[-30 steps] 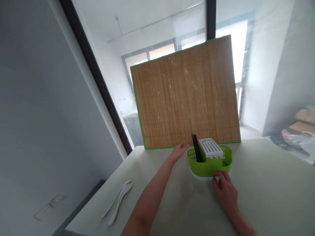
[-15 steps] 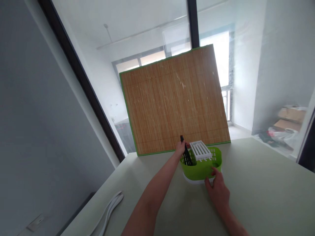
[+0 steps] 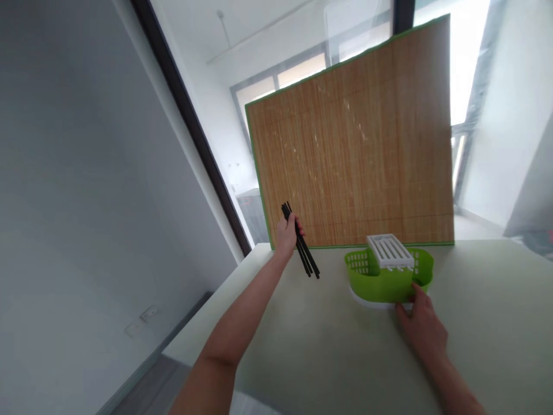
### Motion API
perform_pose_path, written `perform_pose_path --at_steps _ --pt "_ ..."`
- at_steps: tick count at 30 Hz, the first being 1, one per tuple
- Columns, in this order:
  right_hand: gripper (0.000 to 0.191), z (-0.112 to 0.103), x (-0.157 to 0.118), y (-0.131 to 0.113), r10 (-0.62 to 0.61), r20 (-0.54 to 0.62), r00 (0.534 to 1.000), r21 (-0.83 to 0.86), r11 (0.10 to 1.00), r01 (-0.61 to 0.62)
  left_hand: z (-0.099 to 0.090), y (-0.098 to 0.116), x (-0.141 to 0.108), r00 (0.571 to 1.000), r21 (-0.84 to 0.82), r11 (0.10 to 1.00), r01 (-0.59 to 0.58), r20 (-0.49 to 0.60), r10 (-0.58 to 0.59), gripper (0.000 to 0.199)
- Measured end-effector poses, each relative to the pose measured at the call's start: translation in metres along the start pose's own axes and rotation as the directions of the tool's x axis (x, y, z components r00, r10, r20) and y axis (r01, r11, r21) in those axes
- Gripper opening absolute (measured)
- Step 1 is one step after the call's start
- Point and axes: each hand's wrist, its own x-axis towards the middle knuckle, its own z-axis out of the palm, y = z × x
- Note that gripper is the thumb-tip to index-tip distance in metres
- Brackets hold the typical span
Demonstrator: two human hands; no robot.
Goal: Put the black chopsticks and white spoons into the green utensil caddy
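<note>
My left hand (image 3: 287,233) is closed round several black chopsticks (image 3: 306,256), held in the air left of the basket, their lower ends fanned slightly apart. On the table stands a green basket (image 3: 382,288) with pierced walls and a white base. A white slatted rack (image 3: 390,251) with small hooks sits across its top. My right hand (image 3: 423,325) grips the basket at its front right, the thumb low by the white base and the fingers at the green wall.
The pale table (image 3: 311,346) carries the basket. A bamboo mat (image 3: 354,150) with green edging stands upright along the back, against a glass partition. A grey wall (image 3: 86,202) is at the left.
My left hand has lifted the chopsticks out of the basket and moved them left. The view has turned left; the white spoons have left it. My right hand stays at the basket.
</note>
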Motion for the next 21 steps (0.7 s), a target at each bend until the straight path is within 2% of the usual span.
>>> perform_pose_path --at_steps 4,7,9,12,18,21 --pt "0.062 0.003 0.000 0.002 0.020 0.003 1.000 -0.001 1.000 -0.020 -0.037 -0.017 -0.074 0.997 0.205 0.977 -0.061 -0.037 0.070 0.032" --pt "0.065 0.004 0.000 0.004 0.021 0.008 1.000 0.002 1.000 -0.021 -0.050 -0.035 -0.119 0.997 0.307 0.951 -0.042 -0.042 0.058 0.032" --pt "0.066 0.005 0.000 0.005 0.020 0.022 1.000 0.005 1.000 -0.020 -0.054 -0.043 -0.136 0.998 0.332 0.943 -0.003 -0.058 0.024 0.032" --pt "0.067 0.006 0.001 0.007 0.020 0.041 0.999 0.005 1.000 -0.020 -0.056 -0.053 -0.147 0.997 0.362 0.932 0.035 -0.081 -0.006 0.034" --pt "0.068 0.008 0.001 0.011 0.001 0.035 0.999 0.015 1.000 -0.002 -0.051 -0.085 -0.150 0.993 0.327 0.940 0.097 -0.095 -0.069 0.034" --pt "0.068 0.008 0.001 0.012 -0.012 0.031 0.999 0.024 1.000 0.011 -0.061 -0.095 -0.136 0.981 0.510 0.839 0.188 -0.137 -0.136 0.039"
